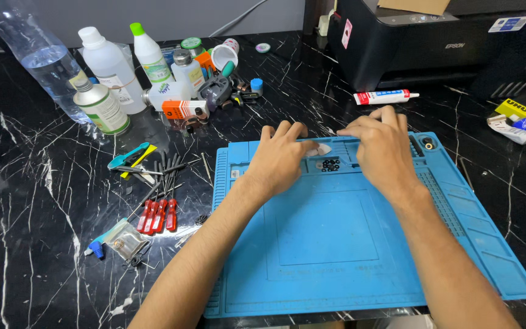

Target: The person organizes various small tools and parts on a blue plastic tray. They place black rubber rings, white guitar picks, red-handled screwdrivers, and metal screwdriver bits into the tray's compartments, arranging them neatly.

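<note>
Both hands rest at the far edge of a blue silicone work mat [336, 244] that lies on a black marble-patterned bench [44, 201]. The left hand [278, 158] lies palm down, its fingers [293, 131] bent, with the thumb tip touching a small pale oval piece [322, 148] in one of the mat's shallow top compartments. The right hand [382, 146] lies just beside it, fingers stretched flat toward the same piece; whether either hand actually grips the piece cannot be told. A cluster of small black rings [330, 164] sits just below the oval piece.

To the left of the mat lie red-handled screwdrivers [158, 214] and black-shafted tools [165, 167]. Farther back stand plastic bottles [111, 61] and a clear water bottle [38, 52]. A white glue tube [385, 96] lies before a black printer [433, 36].
</note>
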